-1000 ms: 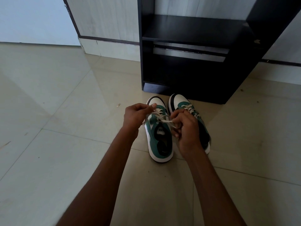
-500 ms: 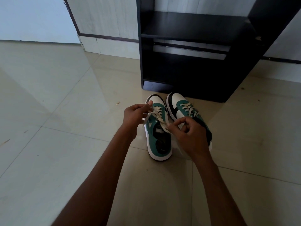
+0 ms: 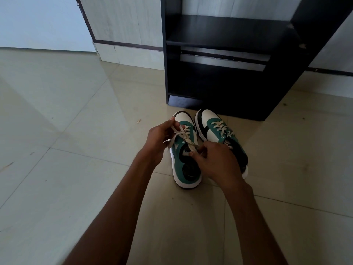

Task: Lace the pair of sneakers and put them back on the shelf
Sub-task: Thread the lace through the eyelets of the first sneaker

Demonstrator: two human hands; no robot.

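Two green-and-white sneakers are set side by side on the tiled floor (image 3: pixel 76 188), toes pointing at the base of the black shelf unit (image 3: pixel 219 83), just in front of it. The right sneaker (image 3: pixel 217 129) is seen fully laced. The left sneaker (image 3: pixel 186 169) is judged to be at the knot-tying step: its white lace (image 3: pixel 181 133) is drawn up from the upper eyelets. One lace end is pinched in the left hand (image 3: pixel 159 139), fingers closed on it; the other end is clamped between thumb and fingertips of the right hand (image 3: pixel 215 161), near the tongue. Next, the ends are to be crossed and pulled snug, with even tension, before both sneakers are lifted onto the shelf board (image 3: pixel 225 33).
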